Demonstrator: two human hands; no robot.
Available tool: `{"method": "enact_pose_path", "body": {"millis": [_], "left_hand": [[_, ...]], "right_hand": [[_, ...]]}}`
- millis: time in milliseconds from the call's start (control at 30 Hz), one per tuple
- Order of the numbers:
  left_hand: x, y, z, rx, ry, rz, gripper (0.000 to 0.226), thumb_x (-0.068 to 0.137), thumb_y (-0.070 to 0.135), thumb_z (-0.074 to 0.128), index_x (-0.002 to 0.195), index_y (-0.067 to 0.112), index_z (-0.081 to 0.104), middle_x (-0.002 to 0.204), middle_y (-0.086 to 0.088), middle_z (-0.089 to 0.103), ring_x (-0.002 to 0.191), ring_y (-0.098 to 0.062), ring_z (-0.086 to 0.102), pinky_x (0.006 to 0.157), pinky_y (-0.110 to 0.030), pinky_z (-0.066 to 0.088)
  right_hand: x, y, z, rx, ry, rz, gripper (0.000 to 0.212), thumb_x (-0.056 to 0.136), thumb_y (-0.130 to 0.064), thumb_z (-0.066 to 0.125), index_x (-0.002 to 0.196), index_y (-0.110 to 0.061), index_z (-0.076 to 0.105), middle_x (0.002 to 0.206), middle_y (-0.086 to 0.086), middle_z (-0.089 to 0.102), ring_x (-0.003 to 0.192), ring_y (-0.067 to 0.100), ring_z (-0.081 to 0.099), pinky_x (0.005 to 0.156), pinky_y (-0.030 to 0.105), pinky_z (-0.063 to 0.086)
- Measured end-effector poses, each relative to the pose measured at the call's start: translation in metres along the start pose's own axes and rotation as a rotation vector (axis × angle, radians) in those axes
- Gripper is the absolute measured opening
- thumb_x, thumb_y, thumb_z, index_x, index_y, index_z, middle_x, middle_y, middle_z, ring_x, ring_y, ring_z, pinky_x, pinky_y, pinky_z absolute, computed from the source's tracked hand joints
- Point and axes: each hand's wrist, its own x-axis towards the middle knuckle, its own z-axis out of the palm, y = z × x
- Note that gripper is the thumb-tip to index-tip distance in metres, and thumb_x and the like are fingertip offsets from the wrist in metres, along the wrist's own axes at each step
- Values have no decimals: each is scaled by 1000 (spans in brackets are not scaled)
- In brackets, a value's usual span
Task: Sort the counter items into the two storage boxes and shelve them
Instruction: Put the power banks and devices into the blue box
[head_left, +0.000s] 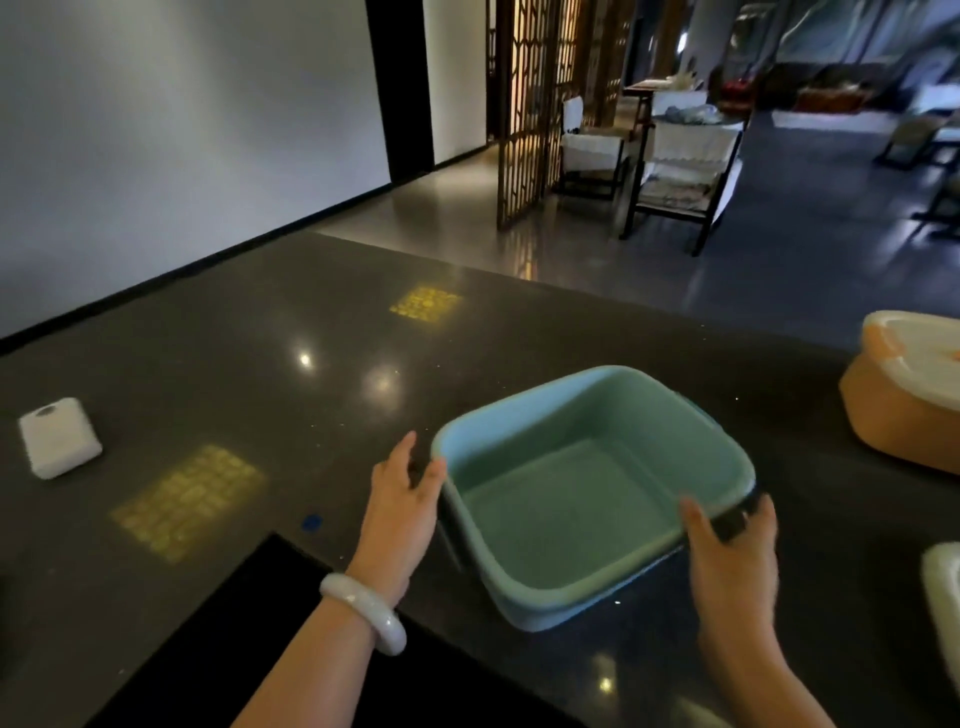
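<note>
Dark polished stone worktop (260, 332) fills the head view. An empty blue storage box (587, 499) sits near its front edge. The left hand (402, 499) rests against the box's left corner, fingers relaxed; the right hand (732, 545) grips the near right rim, probably to position it. An orange lidded box (898, 405) waits far right, and a white packet (60, 436) far left.

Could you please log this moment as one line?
left hand: at rim of empty blue plastic storage box | right hand: grips rim
</note>
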Motion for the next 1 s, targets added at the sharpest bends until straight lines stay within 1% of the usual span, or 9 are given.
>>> {"method": "enact_pose_path", "body": {"millis": [167, 267, 400, 500, 600, 700, 833, 933, 1000], "left_hand": [[44, 15, -14, 72, -326, 149, 49, 99, 45, 45, 145, 29, 40, 148, 1, 42, 134, -17, 40, 111, -36, 32], [51, 14, -12, -9, -424, 144, 40, 101, 33, 47, 140, 28, 45, 140, 0, 49, 126, -19, 47, 109, -42, 37], [57, 1, -18, -58, -403, 93, 28, 96, 24, 52, 123, 33, 53, 117, 1, 59, 103, -17, 59, 93, -48, 50], [57, -13, -32, -112, -360, 74, 23, 93, 23, 56, 114, 33, 55, 108, 4, 61, 98, -16, 61, 89, -47, 53], [58, -26, -51, -117, -273, 95, 17, 96, 35, 54, 113, 34, 57, 107, 7, 63, 94, -8, 60, 78, -33, 52], [62, -34, -69, -76, -218, 121, 28, 98, 41, 47, 124, 32, 57, 107, 18, 61, 95, 6, 55, 75, -18, 41], [65, -43, -86, -59, -174, 127, 34, 100, 39, 44, 132, 33, 54, 119, 13, 60, 109, -6, 56, 86, -20, 41], [61, -45, -92, -45, -126, 155, 24, 99, 39, 45, 119, 50, 51, 112, 23, 58, 99, 7, 55, 74, 1, 37], [60, -47, -91, -44, -122, 137, 26, 98, 44, 43, 123, 50, 49, 117, 20, 56, 98, 11, 52, 72, 2, 37]], "right_hand": [[-53, -7, 32, 50, 56, 33, 77, 87, -28, 67, 150, -20, 22, 139, 9, 50, 123, 27, 50, 98, 38, 39], [-66, -15, 42, 52, 100, 45, 78, 88, -23, 66, 150, -22, 19, 134, 8, 53, 117, 26, 54, 93, 35, 42], [-64, -16, 46, 21, 54, 47, 71, 91, -20, 61, 149, -28, 22, 135, 3, 54, 115, 23, 55, 98, 39, 44], [-61, -23, 55, 41, -29, 64, 66, 94, -19, 56, 148, -35, 22, 134, -2, 54, 111, 19, 57, 95, 40, 47], [-59, -32, 74, 61, -125, 105, 65, 97, -23, 51, 149, -40, 16, 136, -3, 51, 110, 21, 58, 96, 48, 49], [-56, -40, 98, 74, -206, 108, 64, 98, -28, 48, 148, -43, 13, 135, -3, 51, 108, 22, 60, 94, 50, 50], [-44, -47, 127, 47, -284, 69, 62, 97, -28, 51, 148, -43, 19, 139, -3, 50, 110, 20, 60, 96, 46, 49], [-32, -49, 140, 11, -324, 54, 60, 96, -27, 52, 146, -45, 23, 136, -4, 52, 104, 17, 60, 84, 38, 52], [-25, -49, 143, -3, -345, 56, 60, 96, -29, 53, 145, -47, 23, 136, -5, 51, 103, 15, 60, 77, 32, 49]]}}
